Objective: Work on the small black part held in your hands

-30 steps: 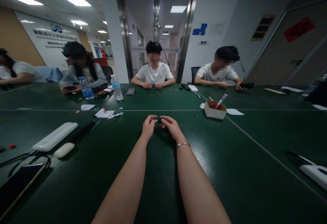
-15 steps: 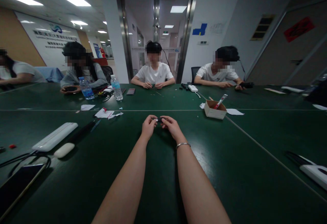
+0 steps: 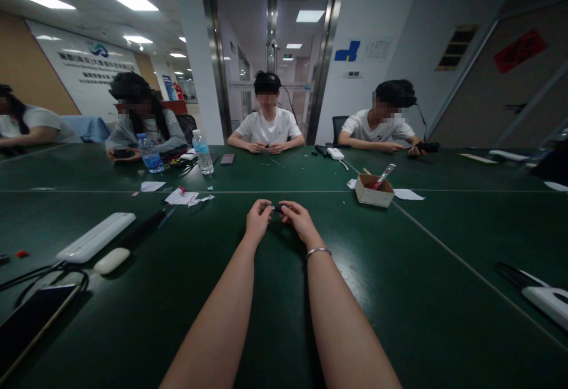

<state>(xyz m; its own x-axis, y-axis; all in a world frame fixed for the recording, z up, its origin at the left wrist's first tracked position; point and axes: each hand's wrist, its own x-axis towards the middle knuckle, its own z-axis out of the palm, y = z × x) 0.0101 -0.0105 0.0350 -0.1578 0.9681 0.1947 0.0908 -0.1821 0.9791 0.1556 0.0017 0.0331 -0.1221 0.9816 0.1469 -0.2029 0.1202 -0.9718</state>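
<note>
Between my two hands is a small black piece with a silvery end (image 3: 277, 208), held just above the green table (image 3: 284, 330). My left hand (image 3: 258, 219) pinches its silvery end with thumb and fingertips. At the dark end, the closed fingers of my right hand (image 3: 299, 219) grip it from the other side. The fingertips cover much of the piece, and its exact kind is too small to make out. A metal bracelet (image 3: 318, 251) circles my right wrist.
Left of my arms lie a white power bank (image 3: 96, 236), a white rounded object (image 3: 112, 261), cables and a phone (image 3: 33, 324). A small open box (image 3: 374, 191), paper scraps (image 3: 181, 197) and water bottles (image 3: 203, 154) stand or lie further back. Several people sit across the table.
Both hands stay in nearly the same place around the small black piece, with only a slight shift of the fingers. The person opposite has tilted their head slightly.
</note>
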